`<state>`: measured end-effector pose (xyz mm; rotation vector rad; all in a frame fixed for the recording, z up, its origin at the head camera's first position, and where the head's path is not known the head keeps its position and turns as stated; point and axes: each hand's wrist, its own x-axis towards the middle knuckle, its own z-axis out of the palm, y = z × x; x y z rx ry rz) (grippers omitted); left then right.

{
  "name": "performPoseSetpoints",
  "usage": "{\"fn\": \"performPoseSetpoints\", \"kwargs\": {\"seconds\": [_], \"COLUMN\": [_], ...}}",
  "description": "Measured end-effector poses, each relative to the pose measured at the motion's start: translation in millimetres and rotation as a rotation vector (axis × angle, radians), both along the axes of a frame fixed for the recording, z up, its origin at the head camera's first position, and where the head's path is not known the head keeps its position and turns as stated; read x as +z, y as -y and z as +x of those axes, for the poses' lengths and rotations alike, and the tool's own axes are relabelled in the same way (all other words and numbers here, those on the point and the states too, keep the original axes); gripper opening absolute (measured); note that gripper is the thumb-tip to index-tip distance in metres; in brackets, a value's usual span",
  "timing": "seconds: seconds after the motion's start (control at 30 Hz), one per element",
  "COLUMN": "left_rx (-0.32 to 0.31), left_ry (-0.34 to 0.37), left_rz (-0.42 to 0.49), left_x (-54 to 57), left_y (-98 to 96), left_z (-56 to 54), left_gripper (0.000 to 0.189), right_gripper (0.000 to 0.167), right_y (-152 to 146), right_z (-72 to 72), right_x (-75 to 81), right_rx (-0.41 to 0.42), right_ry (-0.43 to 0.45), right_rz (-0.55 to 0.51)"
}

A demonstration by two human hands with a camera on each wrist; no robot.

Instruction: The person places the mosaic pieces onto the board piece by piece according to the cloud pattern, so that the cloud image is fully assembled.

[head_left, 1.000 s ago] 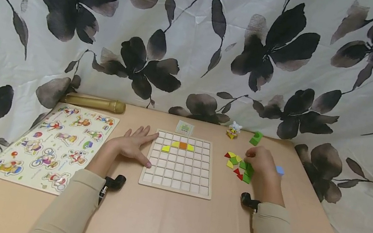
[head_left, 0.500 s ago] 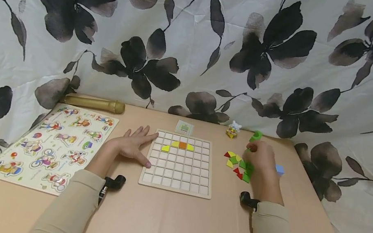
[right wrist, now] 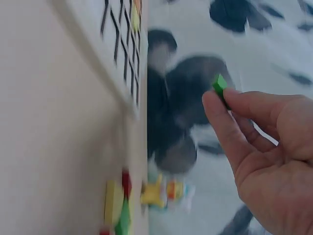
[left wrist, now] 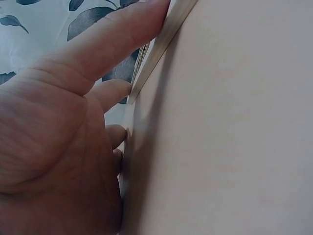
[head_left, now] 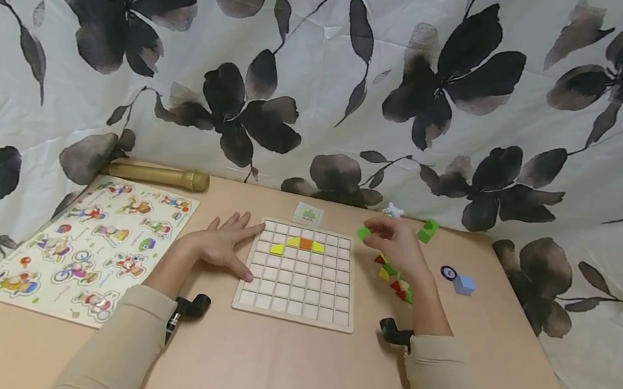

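My right hand [head_left: 399, 245] pinches a small green tile [right wrist: 219, 84] between thumb and index finger, raised just beyond the upper right corner of a white gridded board [head_left: 295, 303]. My left hand [head_left: 221, 245] lies with fingers spread at the board's left edge; its thumb and index fingertip touch that edge. On the grid sit an orange tile [head_left: 305, 243] with yellow tiles on either side, and another yellow tile [head_left: 277, 248] one row lower. A pile of red, yellow and green tiles [head_left: 388, 271] lies under my right hand, partly hidden by it.
A small picture card [head_left: 308, 213] lies behind the board. At the back right are a small figurine [head_left: 393, 211], a green block [head_left: 427, 230], a dark ring-shaped piece [head_left: 448, 273] and a blue block [head_left: 464, 285]. Left are a picture board [head_left: 90, 246] and a gold cylinder [head_left: 164, 175].
My right hand has lifted a green tile from the pile and moved left toward the board, uncovering the dark ring-shaped piece. The left hand stays in place.
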<state>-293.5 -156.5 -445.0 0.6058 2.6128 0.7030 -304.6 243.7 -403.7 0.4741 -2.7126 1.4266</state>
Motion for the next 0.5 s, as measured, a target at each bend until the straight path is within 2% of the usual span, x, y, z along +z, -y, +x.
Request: {"fn": "performPoseSetpoints", "kwargs": {"seconds": [0.13,0.37,0.5], "left_rx": [0.003,0.002,-0.005], "left_ry": [-0.003,-0.006,-0.002], "left_rz": [0.000,0.002,0.004], "left_x": [-0.8,-0.6,1.0], "left_y": [1.2,1.1,0.4], "left_z": [0.2,1.0,0.7], "left_gripper": [0.125,0.125,0.125], "right_gripper": [0.028,0.021,0.019], "right_y": [35.8,85.8,104.3], "right_z": [-0.5,-9.8,-15.1], "right_x": [1.0,-4.6,-9.5], "right_rx": [0.093,0.310,0.373], "right_ry": [-0.028,-0.049,-0.029], "right_rz": [0.061,0.165,0.235]}}
